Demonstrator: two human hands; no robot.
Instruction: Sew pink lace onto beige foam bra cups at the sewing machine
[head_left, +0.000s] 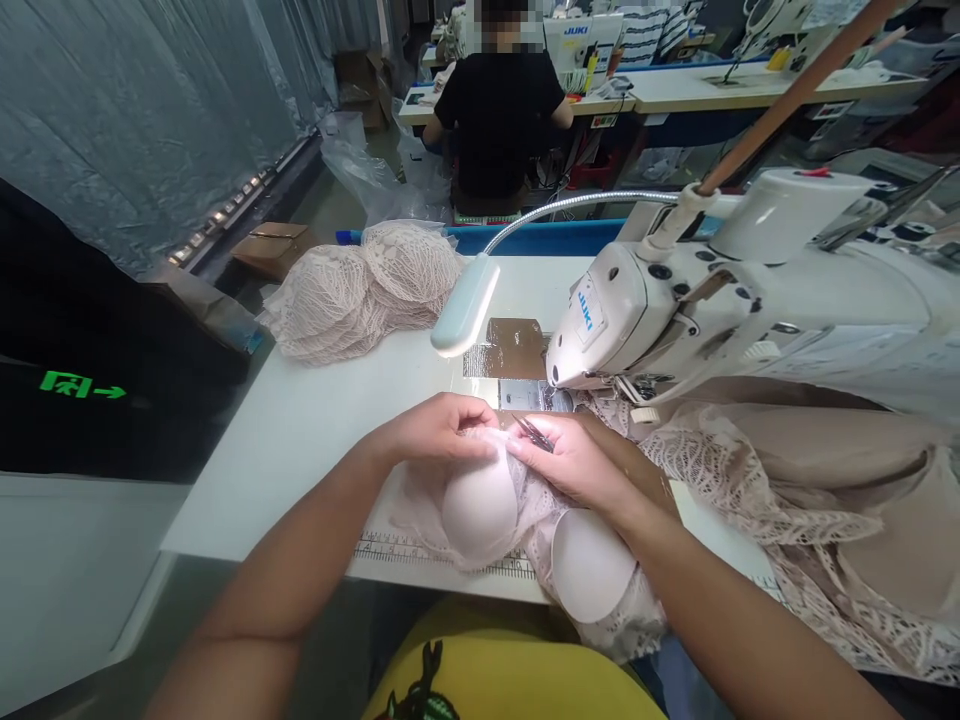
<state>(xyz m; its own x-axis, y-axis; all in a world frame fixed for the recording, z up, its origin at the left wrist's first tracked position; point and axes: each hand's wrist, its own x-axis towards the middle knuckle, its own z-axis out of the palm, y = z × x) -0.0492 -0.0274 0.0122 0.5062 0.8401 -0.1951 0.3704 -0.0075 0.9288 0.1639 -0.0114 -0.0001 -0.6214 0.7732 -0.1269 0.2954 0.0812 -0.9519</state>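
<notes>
A pale pink lace bra [480,505] with smooth moulded cups lies at the table's front edge, one cup hanging over it. My left hand [446,428] pinches the top edge of the left cup between thumb and fingers. On the other side of that edge, my right hand [566,455] grips the bra too, thumb and fingers closed. Small metal thread snips [534,434] are tucked in the right hand, blades pointing up and left. Just beyond both hands is the needle area of a white JUKI sewing machine [611,310]; its needle is hard to make out.
Stacked lace cups [367,290] sit at the table's back left. A lamp [466,305] on a bendy neck hangs over the work. More lace fabric [825,500] is heaped at right. A ruler strip [397,545] runs along the front edge. A person in black [502,120] sits ahead.
</notes>
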